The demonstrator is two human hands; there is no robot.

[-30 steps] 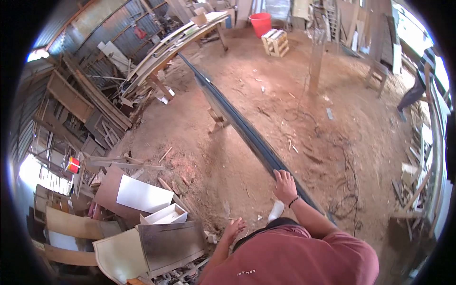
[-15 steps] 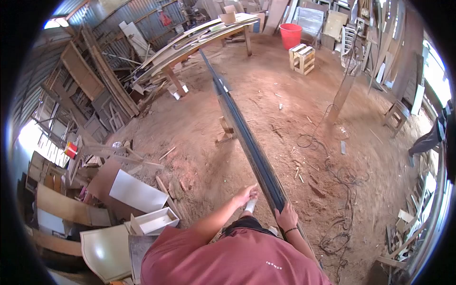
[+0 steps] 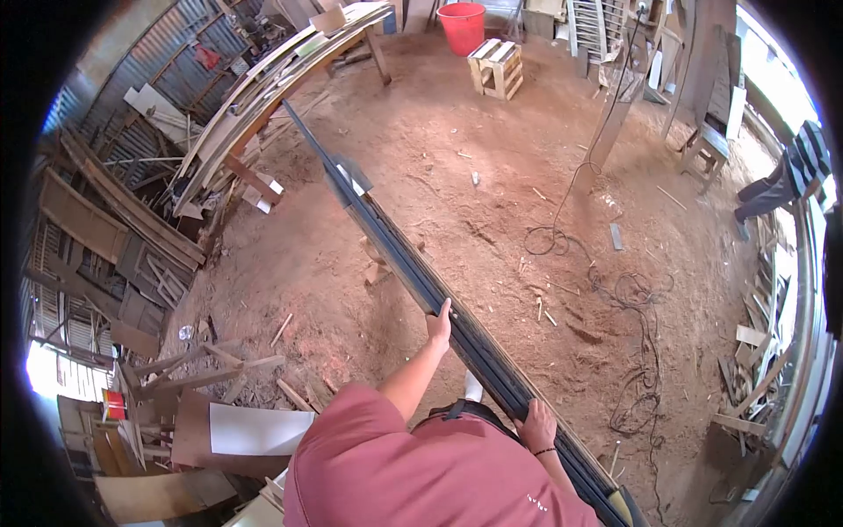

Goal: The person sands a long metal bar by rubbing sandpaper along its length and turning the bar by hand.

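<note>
A long wooden plank [image 3: 397, 292] runs diagonally through the middle, with several long dark bars [image 3: 481, 351] lying lengthwise on it. My left hand [image 3: 437, 327] is closed at the near-left edge of this bundle, thumb up on top and the other fingers hidden beneath. Further down, close to my body, my right hand [image 3: 537, 428] wraps over the dark bars from the right side. At the far end, a narrow dark piece [image 3: 307, 133] sticks out past the plank, beside a small flat plate with a white strip [image 3: 351, 180]. A wooden block support [image 3: 376, 270] shows under the plank.
A long workbench [image 3: 255, 105] piled with boards stands far left. A red bucket [image 3: 463, 31] and a slatted wooden crate [image 3: 497, 70] are at the back. Black cable [image 3: 645, 351] trails over the dusty floor. Another person [image 3: 777, 186] is at the right edge.
My left hand has gone from beside the plank to a hold on its left edge. My right hand stays on the bars. The view has turned, and more of the other person shows.
</note>
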